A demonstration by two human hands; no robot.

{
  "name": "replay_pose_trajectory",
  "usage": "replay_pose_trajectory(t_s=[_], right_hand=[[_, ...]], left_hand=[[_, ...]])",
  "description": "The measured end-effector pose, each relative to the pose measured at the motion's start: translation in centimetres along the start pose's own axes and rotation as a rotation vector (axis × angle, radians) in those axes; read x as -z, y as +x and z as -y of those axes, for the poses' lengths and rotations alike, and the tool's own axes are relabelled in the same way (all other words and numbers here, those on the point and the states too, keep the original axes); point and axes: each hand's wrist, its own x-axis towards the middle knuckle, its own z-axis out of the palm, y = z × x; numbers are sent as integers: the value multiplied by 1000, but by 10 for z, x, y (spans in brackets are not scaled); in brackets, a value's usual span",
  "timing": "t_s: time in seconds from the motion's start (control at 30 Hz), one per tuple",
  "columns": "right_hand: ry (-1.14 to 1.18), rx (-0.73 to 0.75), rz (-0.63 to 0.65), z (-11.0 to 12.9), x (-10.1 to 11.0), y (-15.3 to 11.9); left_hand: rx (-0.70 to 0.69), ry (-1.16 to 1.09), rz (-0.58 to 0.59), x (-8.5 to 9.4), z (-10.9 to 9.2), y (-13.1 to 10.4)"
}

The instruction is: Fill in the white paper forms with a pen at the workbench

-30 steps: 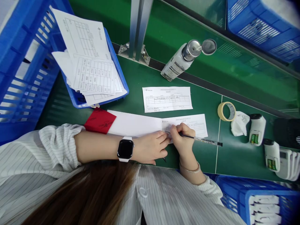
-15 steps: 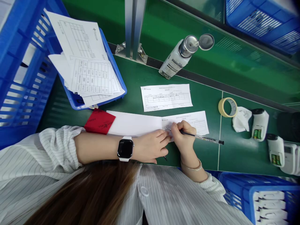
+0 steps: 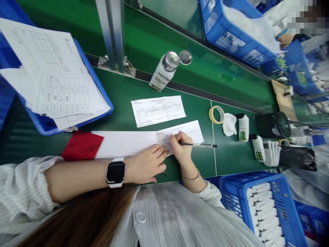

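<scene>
My right hand is closed around a black-capped pen, its writing end at a printed form. Flat beside it, with fingers stretched out, my left hand rests on the lower edge of the papers. A blank white sheet joins the form on the left, with a red sheet at its far end. Just beyond lies a second form with handwriting on it. A small dark tip sticks out below my left hand; what it belongs to is hidden.
Papers fill a blue bin at left. A pump bottle with its lid up stands by the metal post. Rightward lie a tape roll, crumpled tissue and white devices. A blue crate sits lower right. Another person's hand shows at upper right.
The view has swung to the right, so the bench things appear farther left and more shows at the right, including another person. Both hands keep their places on the papers.
</scene>
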Motion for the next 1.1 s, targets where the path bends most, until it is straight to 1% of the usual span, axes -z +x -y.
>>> replay_pose_trajectory(t_s=[0.07, 0.17, 0.27, 0.33, 0.53, 0.77, 1.0, 1.1], right_hand=[[23, -21, -11, 0, 0, 1], [98, -48, 9, -1, 2, 1], [129, -30, -23, -4, 5, 1], [115, -14, -46, -6, 7, 1], [12, 14, 8, -6, 6, 3], [-53, 56, 16, -3, 4, 2], [-47, 26, 30, -8, 4, 0], [-31, 20, 17, -6, 5, 0]], left_hand=[[-10, 9, -5, 0, 0, 1], [-24, 16, -17, 1, 0, 3], [-19, 28, -15, 2, 1, 4], [-20, 34, -19, 3, 1, 4], [-31, 33, -29, 3, 3, 4], [-30, 27, -50, 2, 3, 3], [-47, 25, -47, 3, 5, 3], [-45, 18, -43, 3, 5, 3]])
